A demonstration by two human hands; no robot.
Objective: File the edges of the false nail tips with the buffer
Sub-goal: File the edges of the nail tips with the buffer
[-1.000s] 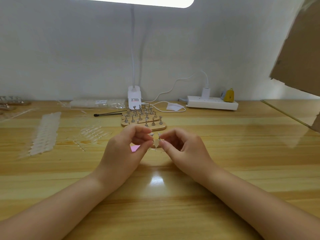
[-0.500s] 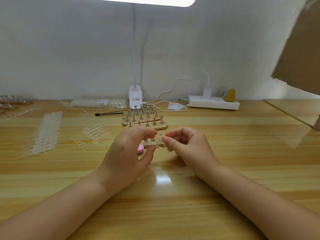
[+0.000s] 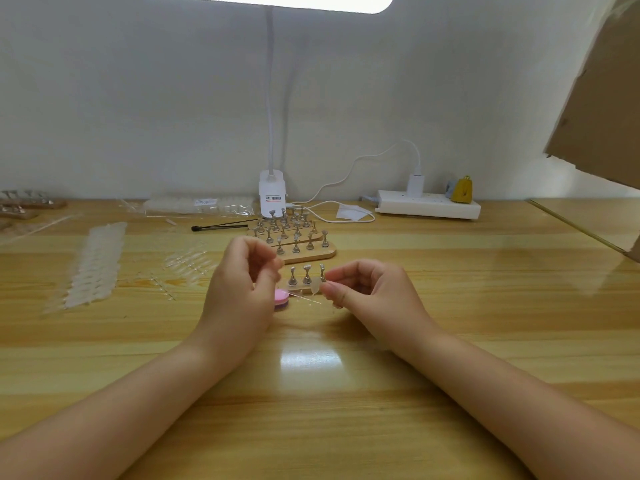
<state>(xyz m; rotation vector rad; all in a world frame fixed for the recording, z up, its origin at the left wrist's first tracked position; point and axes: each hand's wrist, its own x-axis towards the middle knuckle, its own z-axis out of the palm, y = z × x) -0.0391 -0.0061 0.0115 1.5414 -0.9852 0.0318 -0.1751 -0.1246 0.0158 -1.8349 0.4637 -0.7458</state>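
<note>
My right hand (image 3: 370,296) pinches a clear false nail tip (image 3: 315,289) between thumb and forefinger, just in front of a small wooden stand (image 3: 306,278) with three metal holders. My left hand (image 3: 242,285) hovers to the left of that stand with its fingers loosely curled and blurred, and I see nothing between them. The pink buffer (image 3: 281,299) lies on the table, partly hidden behind my left hand. Thin clear offcuts (image 3: 306,298) lie beside it.
Larger wooden stands (image 3: 298,242) with several metal holders sit behind my hands. Rows of clear nail tips (image 3: 93,265) and loose tips (image 3: 188,263) lie at the left. A black-tipped tool (image 3: 221,227), lamp base (image 3: 272,199) and power strip (image 3: 429,206) line the back.
My hands were together, both pinching the nail tip. My left hand has since let go and moved up and left, uncovering the small stand and buffer. My right hand keeps the tip.
</note>
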